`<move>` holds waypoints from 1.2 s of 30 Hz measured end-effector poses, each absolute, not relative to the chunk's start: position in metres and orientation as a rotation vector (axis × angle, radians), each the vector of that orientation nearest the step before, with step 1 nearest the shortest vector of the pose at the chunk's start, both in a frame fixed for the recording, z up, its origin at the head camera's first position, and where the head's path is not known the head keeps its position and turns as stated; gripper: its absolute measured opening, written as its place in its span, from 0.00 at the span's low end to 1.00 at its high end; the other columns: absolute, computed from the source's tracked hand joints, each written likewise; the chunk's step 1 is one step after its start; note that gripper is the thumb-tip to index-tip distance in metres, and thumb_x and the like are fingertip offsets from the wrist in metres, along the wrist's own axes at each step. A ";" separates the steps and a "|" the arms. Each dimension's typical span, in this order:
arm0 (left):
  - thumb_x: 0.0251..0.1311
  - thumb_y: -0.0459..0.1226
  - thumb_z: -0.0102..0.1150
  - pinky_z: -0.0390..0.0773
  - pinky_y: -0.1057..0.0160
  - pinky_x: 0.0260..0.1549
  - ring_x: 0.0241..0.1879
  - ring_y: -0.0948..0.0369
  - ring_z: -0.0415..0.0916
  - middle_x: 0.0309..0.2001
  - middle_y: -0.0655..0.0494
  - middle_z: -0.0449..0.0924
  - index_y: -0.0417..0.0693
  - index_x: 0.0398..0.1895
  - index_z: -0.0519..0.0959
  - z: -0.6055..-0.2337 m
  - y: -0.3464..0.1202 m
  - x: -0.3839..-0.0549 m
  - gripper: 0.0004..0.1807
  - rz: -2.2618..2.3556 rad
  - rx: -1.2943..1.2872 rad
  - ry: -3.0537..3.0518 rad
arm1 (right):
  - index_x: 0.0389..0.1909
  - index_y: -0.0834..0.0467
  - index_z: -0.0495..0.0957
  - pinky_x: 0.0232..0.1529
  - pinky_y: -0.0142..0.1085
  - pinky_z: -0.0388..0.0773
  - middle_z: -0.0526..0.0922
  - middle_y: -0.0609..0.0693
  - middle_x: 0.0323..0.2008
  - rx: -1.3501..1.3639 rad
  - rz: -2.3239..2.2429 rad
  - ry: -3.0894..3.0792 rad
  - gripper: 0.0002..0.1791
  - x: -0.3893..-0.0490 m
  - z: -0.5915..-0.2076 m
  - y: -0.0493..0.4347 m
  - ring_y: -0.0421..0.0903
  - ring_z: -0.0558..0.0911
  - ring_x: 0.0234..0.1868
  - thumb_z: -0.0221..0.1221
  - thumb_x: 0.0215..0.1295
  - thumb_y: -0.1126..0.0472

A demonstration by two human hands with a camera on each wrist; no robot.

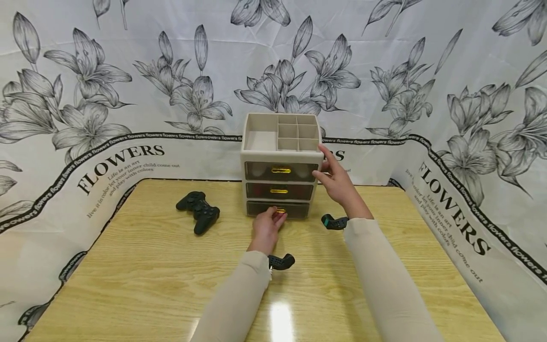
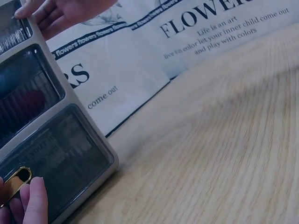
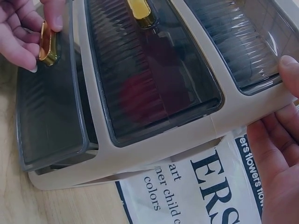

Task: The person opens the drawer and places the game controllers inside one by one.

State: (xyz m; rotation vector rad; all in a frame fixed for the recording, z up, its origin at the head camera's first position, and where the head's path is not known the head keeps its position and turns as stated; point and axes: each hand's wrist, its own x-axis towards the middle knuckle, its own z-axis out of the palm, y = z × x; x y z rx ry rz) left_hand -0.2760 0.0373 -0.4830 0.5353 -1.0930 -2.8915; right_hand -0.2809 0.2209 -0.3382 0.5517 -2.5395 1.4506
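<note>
A cream desktop drawer cabinet (image 1: 283,154) with three smoky see-through drawers stands upright at the back of the table. My left hand (image 1: 266,229) pinches the gold handle (image 3: 48,52) of the bottom drawer (image 3: 51,107) between thumb and fingers. In the right wrist view, that drawer sits slightly out from the frame, with a narrow gap along its edge. High on the cabinet's right side, my right hand (image 1: 339,184) grips it, thumb on the front and fingers along the side. Something red (image 3: 140,98) shows dimly inside the middle drawer, which is closed like the top one.
A black game controller (image 1: 198,212) lies on the wooden table (image 1: 149,275), left of the cabinet. Open compartments (image 1: 262,137) form the cabinet's top. Behind and beside the table hangs a white flower-print cloth (image 1: 192,161).
</note>
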 end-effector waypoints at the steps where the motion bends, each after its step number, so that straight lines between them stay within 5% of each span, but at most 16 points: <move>1: 0.64 0.28 0.53 0.82 0.54 0.49 0.32 0.56 0.76 0.31 0.45 0.71 0.34 0.34 0.74 -0.483 0.038 -0.275 0.03 -2.885 0.544 -1.080 | 0.77 0.45 0.45 0.63 0.56 0.68 0.70 0.67 0.52 0.551 1.453 -2.538 0.39 -0.281 -0.338 0.221 0.62 0.74 0.58 0.52 0.72 0.63; 18: 0.61 0.28 0.57 0.84 0.60 0.44 0.31 0.59 0.78 0.32 0.47 0.74 0.36 0.30 0.73 -0.490 0.041 -0.255 0.04 -2.854 0.559 -1.031 | 0.77 0.45 0.44 0.64 0.57 0.68 0.70 0.67 0.52 0.564 1.447 -2.533 0.39 -0.281 -0.338 0.220 0.61 0.74 0.56 0.52 0.72 0.63; 36: 0.63 0.28 0.56 0.83 0.61 0.44 0.33 0.59 0.79 0.37 0.46 0.73 0.36 0.37 0.67 -0.497 0.043 -0.223 0.07 -2.825 0.507 -1.072 | 0.77 0.46 0.44 0.63 0.56 0.68 0.69 0.67 0.51 0.540 1.467 -2.534 0.39 -0.279 -0.338 0.220 0.61 0.74 0.55 0.51 0.72 0.64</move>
